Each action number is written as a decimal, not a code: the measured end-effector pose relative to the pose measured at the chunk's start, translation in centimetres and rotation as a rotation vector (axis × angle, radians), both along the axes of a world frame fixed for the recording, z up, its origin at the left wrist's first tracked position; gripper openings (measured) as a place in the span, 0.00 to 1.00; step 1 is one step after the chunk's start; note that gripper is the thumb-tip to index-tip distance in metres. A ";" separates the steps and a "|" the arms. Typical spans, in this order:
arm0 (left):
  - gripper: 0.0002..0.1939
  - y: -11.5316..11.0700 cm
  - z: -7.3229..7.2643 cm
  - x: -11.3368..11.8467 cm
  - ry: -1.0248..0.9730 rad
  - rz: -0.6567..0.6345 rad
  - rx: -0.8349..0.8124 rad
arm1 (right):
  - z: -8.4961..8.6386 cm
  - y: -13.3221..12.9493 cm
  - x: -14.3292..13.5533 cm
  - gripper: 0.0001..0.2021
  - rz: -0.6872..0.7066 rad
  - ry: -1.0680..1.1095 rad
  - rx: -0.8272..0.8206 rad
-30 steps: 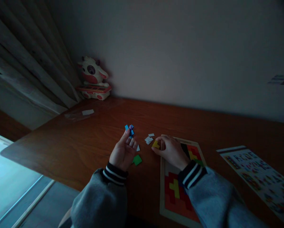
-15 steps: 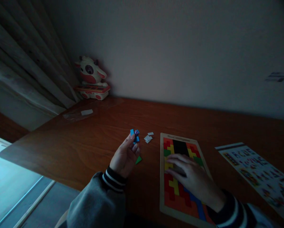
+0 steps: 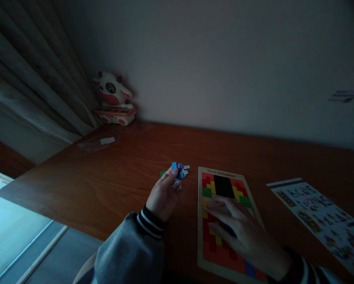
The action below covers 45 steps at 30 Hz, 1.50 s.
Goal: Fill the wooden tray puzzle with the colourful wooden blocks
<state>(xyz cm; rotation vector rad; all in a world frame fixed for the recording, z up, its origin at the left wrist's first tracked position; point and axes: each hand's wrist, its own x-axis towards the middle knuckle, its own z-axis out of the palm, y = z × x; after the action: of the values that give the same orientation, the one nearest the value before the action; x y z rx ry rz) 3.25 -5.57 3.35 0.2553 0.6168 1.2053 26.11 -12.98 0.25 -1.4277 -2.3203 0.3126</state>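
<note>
Several small blue and purple pieces (image 3: pixel 180 174) are pinched between the thumb and fingers of my left hand (image 3: pixel 164 193). Just behind them lie white pieces (image 3: pixel 187 167) on the table, and a green piece (image 3: pixel 162 173) shows beside the fingers. My right hand (image 3: pixel 234 223) rests over the middle of a wooden-framed puzzle board (image 3: pixel 200 221), its fingers spread on the coloured blocks. Red, yellow, green, orange and blue blocks fill much of the board. Near its top is a black area (image 3: pixel 223 186).
A printed sticker sheet (image 3: pixel 319 217) lies on the wooden table (image 3: pixel 129 157) to the right. A cow toy (image 3: pixel 113 96) stands at the back left by the curtain (image 3: pixel 32 75). Near it is a white slip (image 3: pixel 107 140) on clear plastic.
My left hand has moved right with the blue and purple pieces, in front of the white pieces. The green piece now shows to the left of its fingers. My right hand has shifted slightly down the board.
</note>
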 end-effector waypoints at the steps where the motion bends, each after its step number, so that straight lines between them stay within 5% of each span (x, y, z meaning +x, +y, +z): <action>1: 0.06 0.0 0.0 0.3 0.015 0.000 0.008 | 0.5 0.3 0.2 0.16 -0.024 0.035 -0.015; 9: 0.16 -0.6 -0.4 3.9 0.271 -0.074 0.300 | 5.2 2.7 1.5 0.13 -0.251 0.355 -0.095; 17: 0.17 -1.3 -2.4 7.1 0.514 -0.219 0.474 | 2.3 1.9 2.8 0.20 -0.275 0.682 -0.337; 24: 0.12 -1.9 -1.6 7.1 0.944 -0.195 0.700 | 2.7 2.8 3.1 0.21 -0.330 0.787 -0.433; 32: 0.18 -2.0 -2.5 7.0 0.844 -0.273 0.610 | 2.1 2.9 2.8 0.20 -0.293 0.842 -0.474; 45: 0.09 -1.6 -1.9 5.7 0.554 -0.297 0.546 | 2.0 3.1 2.2 0.16 -0.247 1.022 -0.553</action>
<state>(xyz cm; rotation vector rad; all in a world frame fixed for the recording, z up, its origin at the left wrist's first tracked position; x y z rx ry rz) 8.96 -7.14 1.43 1.1306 0.6819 0.9906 28.35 -9.84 2.30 -1.2833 -1.2480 1.3172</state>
